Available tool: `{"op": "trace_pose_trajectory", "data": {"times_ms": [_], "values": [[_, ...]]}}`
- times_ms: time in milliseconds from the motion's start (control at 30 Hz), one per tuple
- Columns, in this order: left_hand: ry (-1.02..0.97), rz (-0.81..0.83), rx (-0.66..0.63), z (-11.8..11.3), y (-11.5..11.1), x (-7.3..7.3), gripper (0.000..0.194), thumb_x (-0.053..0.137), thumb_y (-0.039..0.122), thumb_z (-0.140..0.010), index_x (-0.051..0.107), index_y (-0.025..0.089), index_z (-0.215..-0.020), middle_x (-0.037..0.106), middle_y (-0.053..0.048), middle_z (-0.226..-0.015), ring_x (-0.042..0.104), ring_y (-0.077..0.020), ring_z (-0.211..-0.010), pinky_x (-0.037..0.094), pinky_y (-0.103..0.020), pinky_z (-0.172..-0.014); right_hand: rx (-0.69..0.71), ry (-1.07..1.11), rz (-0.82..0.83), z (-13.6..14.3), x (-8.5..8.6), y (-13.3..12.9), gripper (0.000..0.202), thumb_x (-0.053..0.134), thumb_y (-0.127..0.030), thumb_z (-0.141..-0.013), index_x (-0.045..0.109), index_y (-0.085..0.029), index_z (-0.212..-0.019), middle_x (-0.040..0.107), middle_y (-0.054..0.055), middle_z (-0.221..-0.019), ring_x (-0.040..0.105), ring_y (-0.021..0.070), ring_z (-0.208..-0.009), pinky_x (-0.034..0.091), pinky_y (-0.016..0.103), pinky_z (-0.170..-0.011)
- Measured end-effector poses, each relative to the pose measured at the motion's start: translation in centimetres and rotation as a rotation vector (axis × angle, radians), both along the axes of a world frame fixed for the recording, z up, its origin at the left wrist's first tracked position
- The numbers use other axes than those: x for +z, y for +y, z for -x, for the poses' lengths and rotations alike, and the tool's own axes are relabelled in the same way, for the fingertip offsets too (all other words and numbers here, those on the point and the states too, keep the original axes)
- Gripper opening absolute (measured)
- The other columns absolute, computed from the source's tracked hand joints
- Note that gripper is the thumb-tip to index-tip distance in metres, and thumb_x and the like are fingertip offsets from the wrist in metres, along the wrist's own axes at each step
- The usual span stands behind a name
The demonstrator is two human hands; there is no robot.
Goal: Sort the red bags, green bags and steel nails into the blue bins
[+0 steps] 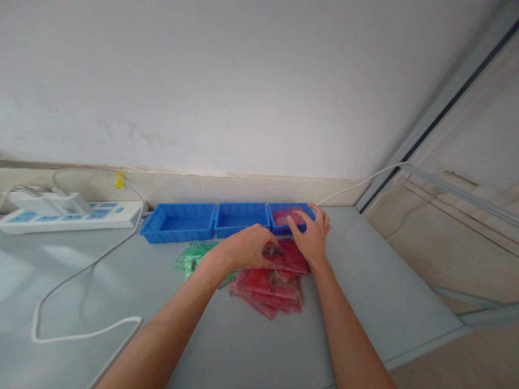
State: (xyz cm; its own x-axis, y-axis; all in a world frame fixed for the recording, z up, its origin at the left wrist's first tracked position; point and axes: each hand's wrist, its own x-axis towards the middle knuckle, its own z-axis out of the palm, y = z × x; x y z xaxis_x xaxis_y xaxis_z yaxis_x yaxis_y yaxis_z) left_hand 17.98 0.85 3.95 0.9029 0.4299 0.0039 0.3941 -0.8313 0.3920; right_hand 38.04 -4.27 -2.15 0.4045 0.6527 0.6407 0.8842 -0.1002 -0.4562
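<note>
My left hand [252,246] reaches over a pile of red plastic bags [270,289], its thumb and fingers curled on a red bag [286,254] at the top of the pile. My right hand [313,235] is at the right blue bin [279,229], thumb and fingers spread apart, with the fingers over its right end. A pinkish-red bag [286,216] lies inside that bin. Green plastic bags [194,254] lie left of the red pile, partly hidden behind my left forearm.
A middle blue bin [242,208] and a left blue bin [178,236] stand in the same row against the wall. A white power strip [109,216] with plugged-in adapters is at the left. Its white cable [87,339] loops across the grey table [251,346]. A metal frame [405,129] rises at the right.
</note>
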Motion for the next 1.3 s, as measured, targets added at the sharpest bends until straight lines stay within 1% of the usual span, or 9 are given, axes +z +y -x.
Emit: {"op": "trace_pose_trajectory", "data": {"times_ms": [200, 400, 500, 700, 833, 967, 1133, 1200, 1300], "values": [[0.032, -0.068, 0.033, 0.0, -0.3, 0.9, 0.035, 0.062, 0.011, -0.080, 0.080, 0.023, -0.107, 0.080, -0.005, -0.094, 0.072, -0.0247, -0.093, 0.053, -0.032, -0.085, 0.064, 0.015, -0.135, -0.1, 0.2, 0.1, 0.031, 0.058, -0.040, -0.096, 0.076, -0.021, -0.079, 0.070, 0.010, -0.124, 0.048, 0.0319, -0.126, 0.035, 0.052, -0.108], [0.050, -0.044, -0.012, -0.1, -0.4, 0.9, 0.032, 0.078, 0.034, -0.079, 0.079, 0.023, -0.110, 0.078, -0.007, -0.110, 0.070, -0.0277, -0.103, 0.051, -0.033, -0.092, 0.202, 0.118, -0.305, -0.1, 1.8, -0.6, 0.030, 0.055, -0.035, -0.098, 0.075, -0.020, -0.082, 0.076, 0.009, -0.098, 0.061, 0.0248, -0.102, 0.046, 0.042, -0.098], [0.088, -0.043, -0.035, -0.3, -0.5, 0.9, 0.015, 0.073, 0.022, -0.082, 0.082, 0.022, -0.094, 0.079, -0.006, -0.095, 0.070, -0.0259, -0.095, 0.051, -0.031, -0.086, 0.225, 0.156, -0.316, 0.1, 2.2, -0.9, 0.031, 0.054, -0.036, -0.099, 0.075, -0.020, -0.082, 0.076, 0.009, -0.097, 0.063, 0.0246, -0.100, 0.047, 0.042, -0.096], [-0.089, 0.080, -0.060, 0.3, 0.3, 1.4, 0.014, 0.064, 0.015, -0.084, 0.078, 0.019, -0.085, 0.078, -0.004, -0.087, 0.068, -0.0200, -0.085, 0.048, -0.026, -0.078, 0.296, 0.286, -0.292, 0.1, 2.1, -1.0, 0.032, 0.056, -0.041, -0.098, 0.075, -0.020, -0.082, 0.076, 0.009, -0.091, 0.066, 0.0247, -0.094, 0.050, 0.041, -0.092], [-0.322, 0.235, 0.040, 0.8, 1.0, 2.1, 0.016, 0.055, 0.023, -0.091, 0.069, 0.017, -0.089, 0.067, 0.002, -0.065, 0.059, -0.0125, -0.059, 0.043, -0.021, -0.059, 0.500, 0.597, -0.210, 0.3, 2.3, -1.1, 0.033, 0.056, -0.048, -0.097, 0.075, -0.021, -0.094, 0.076, 0.007, -0.092, 0.070, 0.0231, -0.087, 0.054, 0.038, -0.086], [-0.578, 0.503, 0.171, 0.6, 1.2, 2.3, 0.019, 0.055, 0.036, -0.092, 0.060, 0.018, -0.096, 0.063, 0.005, -0.060, 0.061, -0.0133, -0.058, 0.050, -0.022, -0.058, 0.661, 0.780, -0.139, 0.8, 2.7, -1.1, 0.035, 0.072, -0.048, -0.086, 0.071, -0.024, -0.112, 0.075, 0.004, -0.108, 0.069, 0.0230, -0.099, 0.055, 0.036, -0.093], [-0.779, 0.726, 0.340, -0.1, 1.7, 1.7, 0.021, 0.064, 0.038, -0.086, 0.058, 0.019, -0.092, 0.071, 0.000, -0.069, 0.071, -0.0176, -0.068, 0.061, -0.029, -0.067, 0.781, 1.008, -0.030, 0.7, 2.7, -1.4, 0.091, 0.087, -0.040, -0.072, 0.039, -0.035, -0.150, 0.076, -0.001, -0.091, 0.071, 0.0211, -0.070, 0.062, 0.037, -0.068], [-0.796, 0.747, 0.400, -0.3, 2.0, 1.3, 0.020, 0.064, 0.036, -0.086, 0.060, 0.018, -0.093, 0.073, -0.001, -0.071, 0.074, -0.0195, -0.070, 0.063, -0.033, -0.070, 0.787, 1.012, -0.048, 0.5, 2.7, -1.3, 0.076, 0.086, -0.039, -0.074, 0.050, -0.034, -0.141, 0.076, -0.002, -0.085, 0.071, 0.0204, -0.067, 0.061, 0.035, -0.065], [-0.764, 0.620, 0.496, -0.3, 2.1, 1.0, 0.023, 0.062, 0.038, -0.088, 0.064, 0.017, -0.098, 0.076, -0.005, -0.077, 0.075, -0.0220, -0.072, 0.063, -0.034, -0.071, 0.698, 0.896, -0.159, 0.1, 2.2, -0.8, 0.031, 0.084, -0.038, -0.074, 0.074, -0.026, -0.101, 0.077, 0.002, -0.087, 0.072, 0.0210, -0.078, 0.060, 0.035, -0.074]]}}
